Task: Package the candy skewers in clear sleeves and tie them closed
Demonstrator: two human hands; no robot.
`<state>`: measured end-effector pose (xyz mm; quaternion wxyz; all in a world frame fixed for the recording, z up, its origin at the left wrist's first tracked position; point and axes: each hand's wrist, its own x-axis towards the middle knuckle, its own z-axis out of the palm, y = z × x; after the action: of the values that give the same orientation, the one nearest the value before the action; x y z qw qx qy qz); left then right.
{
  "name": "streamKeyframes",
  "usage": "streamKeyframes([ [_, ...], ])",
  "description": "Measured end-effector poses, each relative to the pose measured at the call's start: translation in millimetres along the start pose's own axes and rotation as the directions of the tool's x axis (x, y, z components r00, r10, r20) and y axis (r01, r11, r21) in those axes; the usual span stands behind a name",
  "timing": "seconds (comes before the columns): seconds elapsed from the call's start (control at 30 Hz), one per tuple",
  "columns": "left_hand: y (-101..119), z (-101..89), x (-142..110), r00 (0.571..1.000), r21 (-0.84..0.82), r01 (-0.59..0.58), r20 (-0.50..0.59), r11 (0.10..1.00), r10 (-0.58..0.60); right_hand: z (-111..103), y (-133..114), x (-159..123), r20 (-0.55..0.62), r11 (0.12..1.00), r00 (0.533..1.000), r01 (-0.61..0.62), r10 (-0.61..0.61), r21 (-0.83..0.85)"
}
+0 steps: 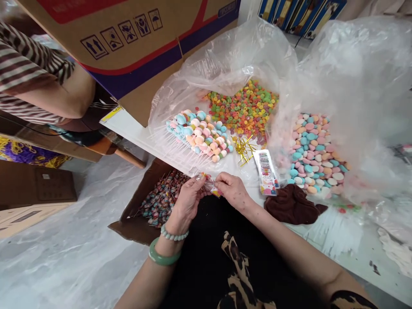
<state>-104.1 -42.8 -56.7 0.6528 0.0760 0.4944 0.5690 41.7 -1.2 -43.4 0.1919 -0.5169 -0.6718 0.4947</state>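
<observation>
My left hand (188, 204) and right hand (233, 191) are pressed in close, both pinching a small clear cellophane packet (203, 178) at the fingertips, right in the grip, long axis running crosswise between them, gold twist ties (243, 150) just beyond the right.

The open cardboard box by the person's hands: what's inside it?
The open cardboard box holds a jumbled heap of multicoloured lollipops on thin sticks. The person's left hand hangs over part of the pile, and the lollipops cover the box's floor, so it cannot be seen.
</observation>
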Motion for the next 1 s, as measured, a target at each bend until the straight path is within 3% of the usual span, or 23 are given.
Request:
streamKeyframes([
  [0.2, 1, -13.1, 1, 1.000, 0.033, 0.014, -0.015, 0.999, -0.013, -6, -16, 20, 0.031, 0.963, 0.994, 0.111, -0.107, -0.246],
  [0.33, 10, -20.6, 0, 0.996, -0.006, -0.067, -0.066, 0.998, 0.067, -4, -23, 42, 0.102, 0.774, 0.990, 0.143, -0.102, -0.617],
  [0.4, 15, -21.3, -2, 0.996, -0.020, -0.053, -0.079, 0.998, 0.051, -3, -25, 47, 0.164, 0.704, 0.982, 0.178, -0.089, -0.688],
  [0.5, 20, -20.4, -8, 0.992, -0.017, 0.006, -0.125, 1.000, -0.008, -9, -22, 40, 0.142, 0.693, 0.985, 0.172, -0.101, -0.700],
  [0.57, 22, -18.9, -11, 0.990, -0.018, 0.032, -0.138, 0.999, -0.035, -19, -15, 29, 0.084, 0.709, 0.991, 0.135, -0.107, -0.692],
  [0.7, 22, -11.1, -14, 0.999, -0.012, 0.014, -0.037, 1.000, -0.014, -41, 8, 8, -0.104, 0.802, 0.991, 0.007, -0.086, -0.597],
  [0.83, 24, 3.7, -13, 0.999, -0.031, -0.004, 0.048, 1.000, 0.005, -53, 30, 6, -0.334, 0.922, 0.939, -0.197, 0.080, -0.332],
  [0.9, 25, 10.9, -11, 0.998, -0.031, 0.025, 0.063, 0.999, -0.023, -55, 38, 11, -0.370, 0.958, 0.916, -0.229, 0.154, -0.170],
  [1.0, 24, 17.1, -5, 0.997, -0.009, 0.039, 0.069, 0.999, -0.038, -57, 46, 14, -0.344, 0.978, 0.918, -0.210, 0.198, 0.002],
])
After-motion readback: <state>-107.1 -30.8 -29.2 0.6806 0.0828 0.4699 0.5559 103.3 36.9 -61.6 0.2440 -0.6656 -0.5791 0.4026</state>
